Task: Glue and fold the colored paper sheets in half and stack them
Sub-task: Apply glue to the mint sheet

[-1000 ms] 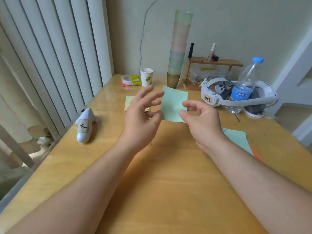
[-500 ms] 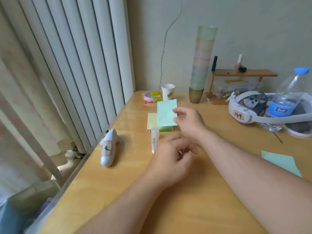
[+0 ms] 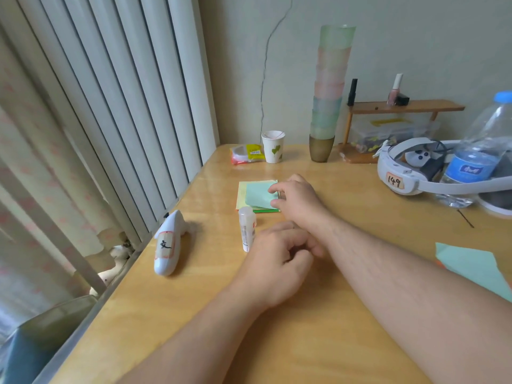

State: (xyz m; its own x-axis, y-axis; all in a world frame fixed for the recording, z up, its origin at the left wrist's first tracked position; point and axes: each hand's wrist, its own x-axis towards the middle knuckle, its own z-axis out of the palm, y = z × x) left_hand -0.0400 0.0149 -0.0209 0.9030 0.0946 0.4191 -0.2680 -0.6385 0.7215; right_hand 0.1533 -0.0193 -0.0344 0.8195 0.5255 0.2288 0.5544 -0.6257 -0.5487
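On stack: laying green sheet, pinching with right hand (left hand curling loosely, holding nothing); squaring edges advisable before letting go.

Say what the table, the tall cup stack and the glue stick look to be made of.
Table: wood or wood veneer, glossy varnish; grain and window glare show.
Cup stack: probably frosted translucent plastic in pastel tints; the bottom cup is darker, smoky.
Glue stick: likely plastic, with a cloudy cap and a printed white body.
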